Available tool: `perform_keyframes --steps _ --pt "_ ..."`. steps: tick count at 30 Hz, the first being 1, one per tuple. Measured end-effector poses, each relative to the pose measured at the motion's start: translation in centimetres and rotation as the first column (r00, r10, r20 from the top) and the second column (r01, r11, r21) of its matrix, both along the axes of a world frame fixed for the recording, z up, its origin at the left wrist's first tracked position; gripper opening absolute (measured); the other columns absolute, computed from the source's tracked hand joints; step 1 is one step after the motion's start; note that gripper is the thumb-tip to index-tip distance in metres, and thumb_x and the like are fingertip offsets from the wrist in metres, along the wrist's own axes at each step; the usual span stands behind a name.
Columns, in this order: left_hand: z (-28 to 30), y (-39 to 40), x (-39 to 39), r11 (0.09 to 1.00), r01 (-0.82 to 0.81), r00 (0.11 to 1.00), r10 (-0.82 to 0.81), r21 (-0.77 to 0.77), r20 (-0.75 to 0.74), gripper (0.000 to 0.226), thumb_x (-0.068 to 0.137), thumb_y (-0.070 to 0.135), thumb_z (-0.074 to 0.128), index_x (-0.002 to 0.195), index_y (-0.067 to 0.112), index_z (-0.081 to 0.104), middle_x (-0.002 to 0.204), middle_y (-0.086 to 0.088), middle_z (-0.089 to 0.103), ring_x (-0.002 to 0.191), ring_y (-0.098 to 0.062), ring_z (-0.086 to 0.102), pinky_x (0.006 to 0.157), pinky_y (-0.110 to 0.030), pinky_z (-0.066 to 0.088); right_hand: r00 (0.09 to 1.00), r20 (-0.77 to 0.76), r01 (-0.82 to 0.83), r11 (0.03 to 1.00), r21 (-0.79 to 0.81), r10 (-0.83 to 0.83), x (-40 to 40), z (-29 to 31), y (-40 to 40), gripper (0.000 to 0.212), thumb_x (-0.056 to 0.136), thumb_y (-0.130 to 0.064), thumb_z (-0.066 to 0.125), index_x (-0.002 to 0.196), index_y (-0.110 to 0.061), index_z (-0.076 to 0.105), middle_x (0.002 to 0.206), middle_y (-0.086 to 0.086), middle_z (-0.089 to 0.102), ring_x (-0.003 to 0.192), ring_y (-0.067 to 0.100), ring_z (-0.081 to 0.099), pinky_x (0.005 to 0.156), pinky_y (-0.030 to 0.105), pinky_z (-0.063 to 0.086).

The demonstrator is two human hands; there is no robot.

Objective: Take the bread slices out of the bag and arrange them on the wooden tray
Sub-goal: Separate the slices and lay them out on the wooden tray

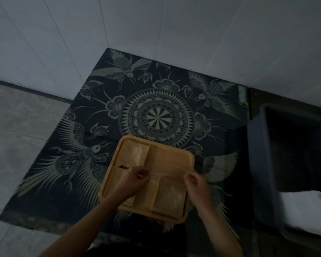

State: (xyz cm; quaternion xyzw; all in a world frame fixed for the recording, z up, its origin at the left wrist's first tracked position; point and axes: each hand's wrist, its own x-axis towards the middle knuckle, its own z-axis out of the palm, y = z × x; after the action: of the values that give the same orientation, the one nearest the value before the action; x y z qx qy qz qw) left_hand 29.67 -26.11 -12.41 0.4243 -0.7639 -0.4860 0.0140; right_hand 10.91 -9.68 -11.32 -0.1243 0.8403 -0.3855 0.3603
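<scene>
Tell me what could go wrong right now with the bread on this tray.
The wooden tray sits askew on the patterned cloth; a nudge from the left hand or the right hand might slide it. The near right bread slice lies close to the tray's near edge and could slip off. In this dim light, the far left bread slice is hard to judge.

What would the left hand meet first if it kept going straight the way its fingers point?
Probably the bare wood of the wooden tray: the left hand points up and right over it. The far bread slice lies just left of that line. Height is unclear.
</scene>
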Motion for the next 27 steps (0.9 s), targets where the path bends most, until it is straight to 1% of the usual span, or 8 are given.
perform_keyframes --steps 2,4,9,12,15,20,23,27 --pt "-0.9 1.5 -0.1 0.998 0.002 0.999 -0.004 0.063 0.037 0.033 0.085 0.03 0.071 0.118 0.023 0.069 0.098 0.014 0.068 0.087 0.006 0.062 0.077 -0.018 0.051 0.999 -0.004 0.041 0.997 0.068 -0.041 0.4 -0.6 1.7 0.021 0.1 -0.038 0.061 0.114 -0.024 0.066 0.108 -0.006 0.067 0.095 0.008 0.062 0.077 0.029 0.049" --pt "-1.7 2.9 -0.2 0.992 -0.028 0.998 0.021 0.126 0.053 0.04 0.084 0.031 0.072 0.123 0.021 0.066 0.1 0.012 0.068 0.088 0.005 0.062 0.079 -0.021 0.051 0.999 0.004 0.045 0.99 0.134 -0.046 1.0 -1.5 3.2 0.026 0.099 -0.04 0.06 0.117 -0.022 0.066 0.102 -0.009 0.065 0.09 0.006 0.06 0.074 0.029 0.047" --pt "-3.0 5.9 -0.3 0.98 -0.07 0.994 0.054 0.185 0.091 0.046 0.086 0.025 0.073 0.13 0.016 0.062 0.108 0.004 0.071 0.09 -0.004 0.066 0.081 -0.024 0.054 0.995 0.045 -0.096 0.967 0.234 0.088 3.0 -2.4 4.9 0.025 0.096 -0.047 0.061 0.106 -0.025 0.066 0.101 -0.007 0.071 0.085 0.007 0.064 0.068 0.028 0.046" --pt "-3.3 6.9 -0.5 0.977 -0.109 0.992 0.094 0.183 0.087 0.041 0.088 0.017 0.073 0.128 0.011 0.065 0.106 0.001 0.071 0.087 -0.006 0.066 0.077 -0.021 0.053 0.99 -0.033 -0.123 0.963 0.238 0.135 3.9 -2.6 5.0 0.016 0.099 -0.041 0.059 0.105 -0.026 0.064 0.095 -0.011 0.066 0.078 0.003 0.058 0.063 0.022 0.041" --pt "-3.0 7.4 -0.7 0.982 -0.13 0.988 0.118 0.136 0.094 0.037 0.087 0.016 0.073 0.124 0.013 0.069 0.111 -0.004 0.074 0.089 -0.008 0.067 0.075 -0.02 0.051 0.989 -0.046 -0.128 0.959 0.251 0.144 4.2 -2.7 5.0 0.007 0.099 -0.039 0.058 0.103 -0.033 0.058 0.088 -0.018 0.056 0.071 -0.01 0.049 0.056 0.012 0.033" --pt "-2.6 7.5 -0.3 0.985 -0.117 0.989 0.104 0.131 0.101 0.036 0.088 0.014 0.071 0.124 0.012 0.069 0.114 -0.007 0.074 0.097 -0.016 0.07 0.083 -0.029 0.057 0.99 -0.004 -0.135 0.973 0.185 0.138 4.3 -3.3 5.1 0.024 0.098 -0.038 0.061 0.117 -0.024 0.066 0.093 -0.017 0.06 0.089 0.008 0.063 0.072 0.026 0.047" --pt "-2.4 7.1 0.0 0.988 -0.072 0.991 0.056 0.136 0.12 0.036 0.088 0.016 0.07 0.124 0.014 0.069 0.114 -0.004 0.075 0.098 -0.016 0.07 0.083 -0.032 0.058 0.99 0.022 -0.142 0.976 0.167 0.14 4.5 -3.5 5.4 0.027 0.098 -0.039 0.062 0.121 -0.026 0.065 0.088 -0.026 0.056 0.079 -0.005 0.055 0.066 0.018 0.045" --pt "-1.9 6.5 -0.1 0.989 -0.019 0.989 -0.002 0.148 0.145 0.036 0.087 0.018 0.07 0.122 0.015 0.069 0.112 -0.002 0.074 0.099 -0.014 0.069 0.085 -0.029 0.055 0.992 0.043 -0.122 0.981 0.149 0.116 4.5 -3.7 5.6 0.031 0.097 -0.037 0.063 0.126 -0.026 0.065 0.099 -0.017 0.064 0.078 -0.011 0.053 0.063 0.011 0.041"
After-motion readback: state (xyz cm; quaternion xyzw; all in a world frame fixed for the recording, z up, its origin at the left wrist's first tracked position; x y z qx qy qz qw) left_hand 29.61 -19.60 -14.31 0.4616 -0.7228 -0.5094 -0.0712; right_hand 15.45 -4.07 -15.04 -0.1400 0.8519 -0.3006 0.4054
